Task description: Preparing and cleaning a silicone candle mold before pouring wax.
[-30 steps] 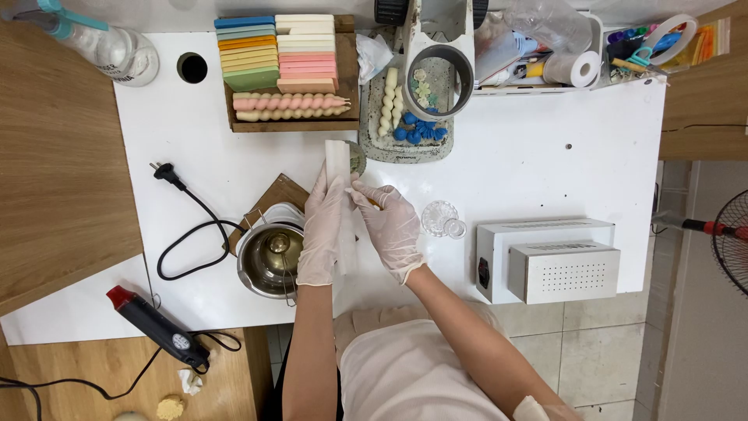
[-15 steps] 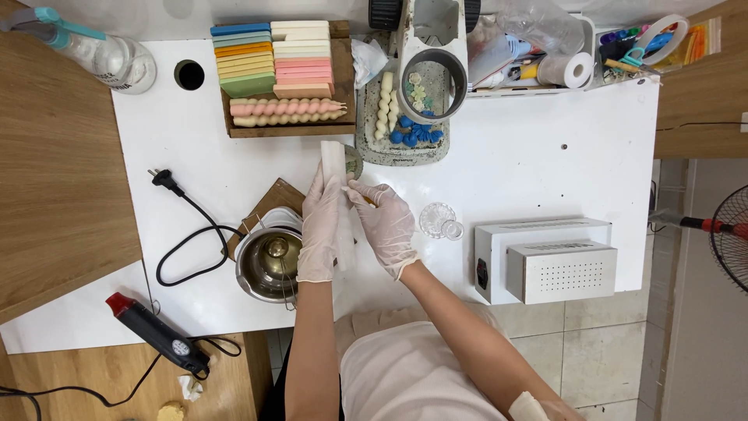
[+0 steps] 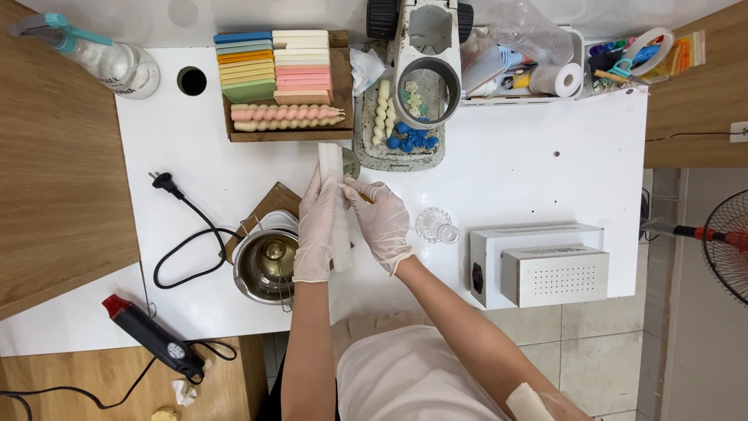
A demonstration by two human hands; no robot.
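Thing in hand: a tall white candle [image 3: 335,204] is lying lengthwise over the white worktop [image 3: 530,164], its far end poking out beyond the fingertips, its near end running down past the left palm.
Left hand [image 3: 317,226]: gloved, it is wrapping round the candle's left side along most of its length; this grip is closing on the candle and carrying it.
Right hand [image 3: 382,222]: gloved too, it is pinching something small and yellowish against the candle's upper right side; I cannot tell what the piece is, nor whether these fingers are also clamping the candle itself.
How it will handle: judging by its look, the candle is light, stiff along its length, yet brittle if bent and easily dented by nails or hard pressure. Gloves on wax are likely sliding a little, so a broad, gentle hold seems safer than a fingertip pinch.
Where to take hold: around the middle, as the left grip is doing, with the far end left free.
Beside the left grip: a small metal pot [image 3: 267,263] is sitting just left of the wrist on a wooden board [image 3: 269,204].
Beyond the grip: a wooden tray of coloured bars [image 3: 282,78] and a dish of small blue and white pieces [image 3: 397,129].
Right of the grip: a little clear glass dish [image 3: 435,224], near but apart.
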